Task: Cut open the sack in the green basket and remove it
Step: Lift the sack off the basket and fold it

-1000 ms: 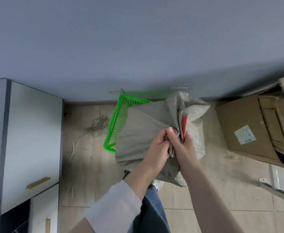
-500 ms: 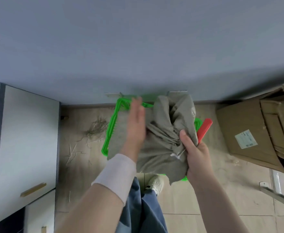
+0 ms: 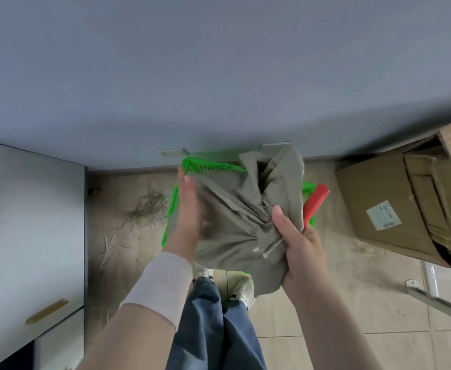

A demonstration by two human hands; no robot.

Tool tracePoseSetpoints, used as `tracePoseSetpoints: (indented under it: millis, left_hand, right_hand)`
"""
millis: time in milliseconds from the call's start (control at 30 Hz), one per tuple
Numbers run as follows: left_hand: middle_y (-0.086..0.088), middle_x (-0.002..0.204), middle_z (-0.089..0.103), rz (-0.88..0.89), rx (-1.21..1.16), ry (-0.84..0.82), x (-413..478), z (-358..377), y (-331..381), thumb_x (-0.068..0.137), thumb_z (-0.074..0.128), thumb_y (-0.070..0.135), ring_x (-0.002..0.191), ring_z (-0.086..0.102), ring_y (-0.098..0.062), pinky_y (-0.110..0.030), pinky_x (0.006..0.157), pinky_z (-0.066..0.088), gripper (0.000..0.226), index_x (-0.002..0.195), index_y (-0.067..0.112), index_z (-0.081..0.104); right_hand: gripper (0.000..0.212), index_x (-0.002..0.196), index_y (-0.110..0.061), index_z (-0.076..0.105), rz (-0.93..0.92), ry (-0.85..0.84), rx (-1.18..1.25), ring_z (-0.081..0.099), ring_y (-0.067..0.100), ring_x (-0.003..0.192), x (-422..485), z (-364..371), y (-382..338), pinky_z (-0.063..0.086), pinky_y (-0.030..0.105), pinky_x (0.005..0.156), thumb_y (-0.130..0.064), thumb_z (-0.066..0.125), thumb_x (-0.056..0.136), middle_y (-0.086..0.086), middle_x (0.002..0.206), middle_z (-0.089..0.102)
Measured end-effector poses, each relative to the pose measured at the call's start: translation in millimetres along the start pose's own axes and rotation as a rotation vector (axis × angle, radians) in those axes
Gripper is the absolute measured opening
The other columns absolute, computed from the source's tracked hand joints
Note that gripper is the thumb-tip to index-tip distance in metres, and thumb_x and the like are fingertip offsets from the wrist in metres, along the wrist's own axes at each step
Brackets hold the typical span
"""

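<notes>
A crumpled grey-brown sack (image 3: 235,222) hangs over the green plastic basket (image 3: 173,201), which stands on the floor against the wall. My right hand (image 3: 299,247) grips a bunched fold of the sack together with a red-handled cutter (image 3: 315,202) that sticks up past my fingers. My left hand (image 3: 189,206) is flat with straight fingers against the sack's left side, slightly blurred. Most of the basket is hidden under the cloth; only its left rim and bits of the right and near edges show.
A large cardboard box (image 3: 395,209) lies to the right. A white cabinet (image 3: 32,231) with a brass handle stands to the left. Dry straw (image 3: 147,204) litters the tiled floor. A metal bar (image 3: 437,300) lies at the lower right. My legs and shoe are below the basket.
A second ago both hands clutched the sack together. My left hand let go and now lies flat on the sack's left side; the sack sank lower over the basket, and the red cutter swung out to the right.
</notes>
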State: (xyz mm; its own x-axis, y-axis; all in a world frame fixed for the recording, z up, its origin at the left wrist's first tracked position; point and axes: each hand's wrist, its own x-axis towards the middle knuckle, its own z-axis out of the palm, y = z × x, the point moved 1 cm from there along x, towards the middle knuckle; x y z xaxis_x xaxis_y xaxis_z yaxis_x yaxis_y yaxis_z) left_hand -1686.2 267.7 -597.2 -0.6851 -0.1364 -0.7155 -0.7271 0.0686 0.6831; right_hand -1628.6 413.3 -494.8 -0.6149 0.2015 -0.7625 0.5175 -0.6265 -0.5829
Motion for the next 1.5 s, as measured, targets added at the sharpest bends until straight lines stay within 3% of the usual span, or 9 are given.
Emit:
tracePoseSetpoints:
  millis: [200, 367, 567, 833, 1033, 1200, 1333, 1433, 1500]
  left_hand:
    - [0.005, 0.155, 0.014, 0.43, 0.197, -0.31, -63.2, 21.2, 13.7, 0.089, 0.034, 0.058, 0.143, 0.01, 0.0, -0.011, 0.115, 0.009, 0.057, 0.14, 0.032, 0.025]
    - [0.011, 0.13, 0.045, 0.552, 0.49, -0.389, -77.0, 15.6, -3.4, 0.073, 0.052, 0.06, 0.131, 0.039, -0.017, -0.024, 0.107, 0.03, 0.06, 0.122, 0.025, 0.049]
    - [0.012, 0.086, 0.052, 0.365, 0.006, 0.343, -70.4, -3.0, 56.7, 0.1, 0.035, 0.023, 0.082, 0.051, -0.011, -0.024, 0.079, 0.037, 0.018, 0.103, 0.014, 0.051]
    - [-0.001, 0.113, 0.062, 0.216, -0.159, 0.417, -57.6, -32.1, 62.3, 0.099, 0.031, 0.017, 0.106, 0.057, -0.016, -0.025, 0.096, 0.043, 0.03, 0.121, 0.014, 0.052]
    - [0.004, 0.097, 0.065, 0.16, -0.257, 0.19, -87.7, -10.5, 76.6, 0.098, 0.035, 0.019, 0.103, 0.06, -0.016, -0.035, 0.097, 0.046, 0.025, 0.096, 0.03, 0.058]
    - [0.017, 0.089, 0.059, 0.326, 0.027, -0.279, -140.6, 29.0, 95.4, 0.1, 0.033, 0.012, 0.075, 0.057, 0.02, -0.001, 0.076, 0.04, 0.03, 0.092, 0.034, 0.052]
    - [0.021, 0.131, 0.049, 0.472, -0.096, -0.466, -113.6, -0.8, 99.4, 0.099, 0.028, 0.032, 0.125, 0.041, 0.012, -0.02, 0.112, 0.028, 0.032, 0.125, 0.037, 0.046]
    - [0.011, 0.155, 0.012, 0.621, 0.068, 0.175, -57.0, -26.8, 58.8, 0.095, 0.025, 0.039, 0.144, 0.008, -0.001, -0.018, 0.117, 0.002, 0.045, 0.14, 0.039, 0.019]
    - [0.0, 0.159, -0.003, 0.411, 0.593, -0.153, -28.7, -8.8, 15.8, 0.099, 0.023, 0.036, 0.147, -0.005, -0.013, -0.021, 0.116, -0.01, 0.052, 0.148, 0.023, 0.009]
  right_hand:
    - [0.011, 0.092, -0.012, 0.068, -0.011, 0.069, -0.037, 0.07, 0.017, 0.076, 1.0, 9.0, 5.1, 0.057, 0.034, 0.075, -0.011, 0.057, 0.088, 0.002, 0.079, 0.074]
    - [0.011, 0.079, -0.017, 0.066, -0.023, 0.133, -0.141, 0.068, 0.014, 0.065, -0.6, 8.5, -2.5, 0.057, 0.031, 0.068, -0.013, 0.06, 0.087, 0.003, 0.074, 0.07]
    - [0.023, 0.093, -0.011, 0.068, -0.124, 0.197, -0.396, 0.065, 0.021, 0.081, -5.0, -0.2, -26.6, 0.055, 0.037, 0.08, -0.032, 0.063, 0.084, 0.003, 0.081, 0.068]
    - [0.019, 0.083, -0.01, 0.063, -0.209, 0.36, -0.385, 0.055, 0.009, 0.061, -18.4, -4.0, -33.1, 0.047, 0.021, 0.06, -0.028, 0.059, 0.088, -0.004, 0.064, 0.056]
    - [0.027, 0.091, -0.015, 0.064, -0.167, 0.319, -0.254, 0.06, 0.021, 0.077, -22.9, 15.6, -36.4, 0.052, 0.041, 0.079, -0.041, 0.061, 0.083, 0.002, 0.075, 0.059]
    - [0.027, 0.106, -0.03, 0.061, -0.203, 0.007, -0.384, 0.066, 0.005, 0.092, -36.2, 30.4, -19.0, 0.053, 0.024, 0.087, -0.031, 0.068, 0.08, -0.013, 0.091, 0.071]
    - [0.014, 0.092, -0.009, 0.065, -0.139, 0.269, -0.272, 0.068, 0.023, 0.081, -27.2, 11.0, -32.2, 0.057, 0.04, 0.08, -0.019, 0.063, 0.083, 0.004, 0.077, 0.072]
    - [0.009, 0.084, -0.011, 0.066, -0.112, 0.215, -0.182, 0.071, 0.017, 0.068, -26.0, 5.6, -27.8, 0.06, 0.034, 0.066, -0.019, 0.062, 0.083, -0.002, 0.066, 0.073]
    - [0.008, 0.082, -0.013, 0.066, -0.087, 0.168, -0.19, 0.071, 0.021, 0.073, -26.4, 10.2, -17.6, 0.059, 0.039, 0.069, -0.018, 0.062, 0.083, 0.0, 0.069, 0.074]
